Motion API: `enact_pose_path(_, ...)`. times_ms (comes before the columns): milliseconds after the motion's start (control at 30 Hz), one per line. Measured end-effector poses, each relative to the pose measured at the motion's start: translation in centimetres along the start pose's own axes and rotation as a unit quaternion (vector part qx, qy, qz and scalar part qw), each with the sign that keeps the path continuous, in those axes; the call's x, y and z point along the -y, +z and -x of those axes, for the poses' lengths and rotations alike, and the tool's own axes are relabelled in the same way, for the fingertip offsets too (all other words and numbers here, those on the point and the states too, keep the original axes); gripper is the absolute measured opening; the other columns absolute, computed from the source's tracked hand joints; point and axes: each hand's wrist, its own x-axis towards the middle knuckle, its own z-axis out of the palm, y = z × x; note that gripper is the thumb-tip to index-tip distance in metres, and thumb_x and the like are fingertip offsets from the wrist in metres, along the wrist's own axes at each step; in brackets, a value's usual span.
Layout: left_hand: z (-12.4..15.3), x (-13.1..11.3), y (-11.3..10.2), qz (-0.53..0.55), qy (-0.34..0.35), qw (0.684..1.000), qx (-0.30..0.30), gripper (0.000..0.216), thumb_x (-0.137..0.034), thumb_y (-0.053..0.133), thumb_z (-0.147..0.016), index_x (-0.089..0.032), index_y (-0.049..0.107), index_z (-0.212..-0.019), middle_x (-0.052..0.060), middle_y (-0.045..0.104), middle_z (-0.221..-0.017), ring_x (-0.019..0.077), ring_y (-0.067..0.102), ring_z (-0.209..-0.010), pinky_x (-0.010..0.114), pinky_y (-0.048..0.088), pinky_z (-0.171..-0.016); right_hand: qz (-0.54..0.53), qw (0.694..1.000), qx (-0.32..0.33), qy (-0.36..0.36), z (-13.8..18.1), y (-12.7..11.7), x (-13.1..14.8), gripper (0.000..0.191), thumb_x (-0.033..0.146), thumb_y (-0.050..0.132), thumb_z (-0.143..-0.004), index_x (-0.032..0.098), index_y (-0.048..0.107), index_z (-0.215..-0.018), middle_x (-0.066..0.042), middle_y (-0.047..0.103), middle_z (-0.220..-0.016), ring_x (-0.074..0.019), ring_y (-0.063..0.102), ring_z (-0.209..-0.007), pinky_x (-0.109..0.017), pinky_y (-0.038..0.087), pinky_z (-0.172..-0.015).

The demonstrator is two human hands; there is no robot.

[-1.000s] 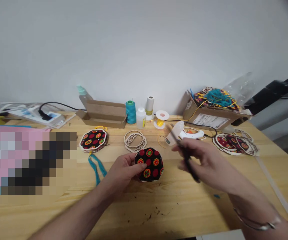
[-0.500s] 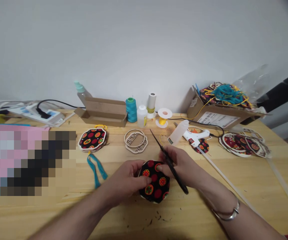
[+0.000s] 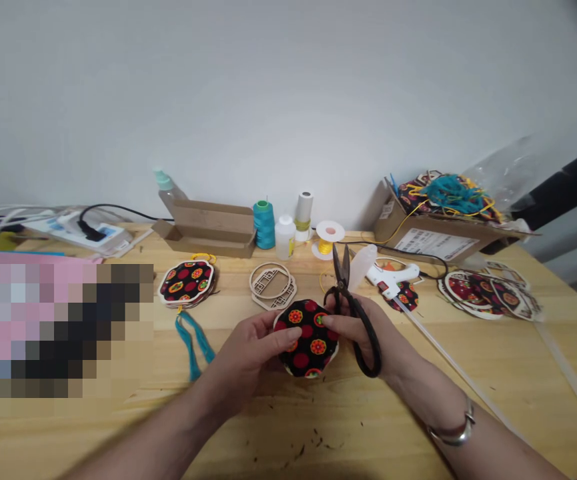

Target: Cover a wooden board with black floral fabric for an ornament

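Note:
Between my two hands is a black fabric-covered piece (image 3: 305, 340) with red and orange flower prints and a pale scalloped edge. My left hand (image 3: 255, 350) grips its left side, thumb on top of the cloth. My right hand (image 3: 363, 330) pinches its right edge with the thumb and also carries black-handled scissors (image 3: 351, 303), blades pointing up and slightly parted. Just beyond the piece lie pale wooden lattice frames (image 3: 274, 285). To the left rests a finished-looking floral ornament (image 3: 187, 283) with a teal tassel (image 3: 194, 347).
A white glue gun (image 3: 393, 275) lies at right near a plastic bottle (image 3: 363, 263). Behind stand an open cardboard box (image 3: 213, 230), teal thread (image 3: 263, 227) and a yellow cord spool (image 3: 329, 240). A filled carton (image 3: 433, 240) sits back right. Dark scraps (image 3: 308, 447) dot the near tabletop.
The fabric piece has risen slightly away from me and turned in my hands. The scissors have swung more upright, with their blades now showing apart and both handle loops visible.

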Motion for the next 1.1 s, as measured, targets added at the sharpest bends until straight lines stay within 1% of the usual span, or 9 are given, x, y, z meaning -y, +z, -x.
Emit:
enact_pose_path(167, 0.1, 0.4, 0.3, 0.037, -0.021, 0.999, 0.013, 0.021, -0.023, 0.065, -0.076, -0.011, 0.068, -0.093, 0.011, 0.073, -0.082, 0.0167, 0.066, -0.070, 0.027, 0.052, -0.066, 0.008, 1.000, -0.012, -0.009, 0.0, 0.3, -0.3, 0.029, 0.026, 0.072, -0.055, 0.017, 0.051, -0.073, 0.005, 0.048, -0.067, -0.0096, 0.045, -0.062, -0.023, 0.038, -0.060)
enact_pose_path(333, 0.2, 0.3, 0.2, 0.031, -0.012, 0.999, -0.014, 0.021, -0.021, 0.066, -0.074, -0.010, 0.068, -0.092, 0.011, 0.074, -0.080, 0.0167, 0.067, -0.066, 0.025, 0.051, -0.062, 0.171, 0.984, 0.020, -0.040, 0.5, -0.2, 0.6, 0.028, 0.037, 0.066, -0.067, 0.018, 0.049, -0.079, 0.004, 0.048, -0.068, -0.0109, 0.045, -0.062, -0.024, 0.037, -0.056)
enact_pose_path(433, 0.2, 0.0, 0.1, 0.018, -0.009, 0.999, -0.040, 0.022, -0.022, 0.067, -0.073, -0.010, 0.068, -0.092, 0.011, 0.074, -0.080, 0.0179, 0.067, -0.066, 0.025, 0.051, -0.060, 0.366, 0.924, -0.007, -0.108, 1.2, -0.6, 2.0, 0.028, 0.038, 0.064, -0.069, 0.019, 0.050, -0.084, 0.001, 0.052, -0.075, -0.0137, 0.047, -0.066, -0.026, 0.038, -0.059)
enact_pose_path(533, 0.2, -0.1, 0.0, 0.006, -0.003, 0.998, -0.066, 0.021, -0.022, 0.068, -0.071, -0.010, 0.068, -0.088, 0.011, 0.074, -0.077, 0.0179, 0.067, -0.063, 0.025, 0.051, -0.059, 0.554, 0.812, -0.040, -0.181, 1.9, -0.9, 2.9, 0.024, 0.037, 0.063, -0.071, 0.019, 0.053, -0.083, -0.003, 0.056, -0.082, -0.0179, 0.050, -0.074, -0.030, 0.039, -0.064)
enact_pose_path(600, 0.2, -0.2, -0.1, -0.003, 0.005, 0.997, -0.079, 0.020, -0.023, 0.069, -0.070, -0.010, 0.068, -0.086, 0.010, 0.074, -0.075, 0.0180, 0.067, -0.063, 0.025, 0.051, -0.058, 0.622, 0.753, -0.045, -0.211, 2.1, -1.0, 2.9, 0.024, 0.038, 0.060, -0.073, 0.019, 0.055, -0.084, -0.005, 0.058, -0.084, -0.0203, 0.052, -0.078, -0.031, 0.039, -0.067)
enact_pose_path(667, 0.2, -0.2, -0.1, -0.011, 0.011, 0.996, -0.086, 0.021, -0.023, 0.068, -0.071, -0.011, 0.068, -0.087, 0.010, 0.074, -0.076, 0.0187, 0.068, -0.065, 0.026, 0.051, -0.060, 0.661, 0.715, -0.046, -0.223, 2.2, -1.3, 2.7, 0.024, 0.039, 0.059, -0.074, 0.018, 0.055, -0.085, -0.006, 0.059, -0.085, -0.0213, 0.054, -0.078, -0.031, 0.039, -0.066)
enact_pose_path(800, 0.2, -0.3, -0.3, 0.000, 0.008, 0.996, -0.084, 0.025, -0.023, 0.068, -0.071, -0.012, 0.067, -0.093, 0.010, 0.074, -0.084, 0.0208, 0.069, -0.072, 0.028, 0.053, -0.064, 0.709, 0.659, -0.061, -0.243, 2.2, -2.0, 2.5, 0.028, 0.044, 0.056, -0.076, 0.018, 0.057, -0.085, -0.007, 0.062, -0.083, -0.0228, 0.058, -0.078, -0.030, 0.038, -0.062)
enact_pose_path(900, 0.1, -0.4, -0.3, -0.002, 0.004, 0.996, -0.094, 0.023, -0.022, 0.069, -0.070, -0.013, 0.067, -0.090, 0.008, 0.075, -0.079, 0.0194, 0.069, -0.067, 0.027, 0.053, -0.062, 0.729, 0.625, -0.066, -0.270, 2.2, -2.6, 2.6, 0.028, 0.045, 0.056, -0.076, 0.018, 0.058, -0.084, -0.005, 0.064, -0.079, -0.0220, 0.060, -0.075, -0.029, 0.036, -0.059)
enact_pose_path(1100, 0.1, -0.5, -0.2, -0.002, -0.014, 0.996, -0.088, 0.025, -0.022, 0.069, -0.070, -0.012, 0.066, -0.092, 0.010, 0.074, -0.083, 0.0232, 0.069, -0.076, 0.033, 0.053, -0.070, 0.726, 0.623, -0.068, -0.282, 2.0, -3.4, 1.8, 0.028, 0.046, 0.055, -0.076, 0.018, 0.057, -0.074, -0.003, 0.063, -0.065, -0.0170, 0.058, -0.060, -0.026, 0.031, -0.052)
